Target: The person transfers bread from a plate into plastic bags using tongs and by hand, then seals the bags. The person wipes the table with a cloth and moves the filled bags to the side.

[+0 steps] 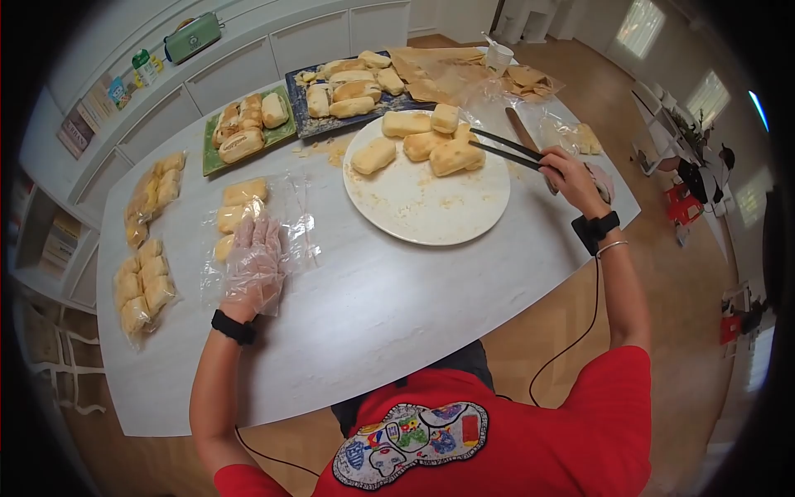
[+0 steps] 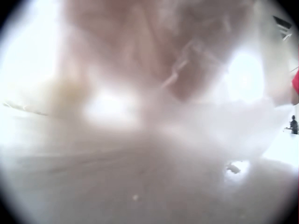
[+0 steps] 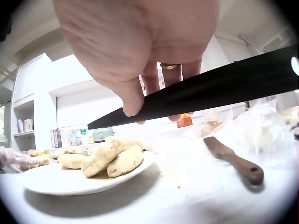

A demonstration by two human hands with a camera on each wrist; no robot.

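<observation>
Black tongs (image 1: 507, 143) are gripped in the right hand (image 1: 571, 179) in the head view, fingers curled round both arms; the tips sit near bread pieces (image 1: 456, 156) on the white plate (image 1: 406, 217). The right forearm reaches forward. The left hand (image 1: 257, 253), in a clear plastic glove, lies with fingers extended over a clear bag (image 1: 294, 224) containing bread in a row. Beyond, a green tray (image 1: 277, 133) and a dark blue tray (image 1: 313, 127) hold more bread. Filled bags (image 1: 142, 286) lie along the table's left side.

Left wrist view: blurred. The hand and clear film occupy the upper area; whether the fingertips pinch the bag cannot be told here.

Right wrist view: a gold ring (image 3: 170, 66), not discernible from the head, shows on one finger. The thumb presses the flat tong arm. A brown tool (image 3: 233, 161) with a hole in its handle lies beside the plate.
</observation>
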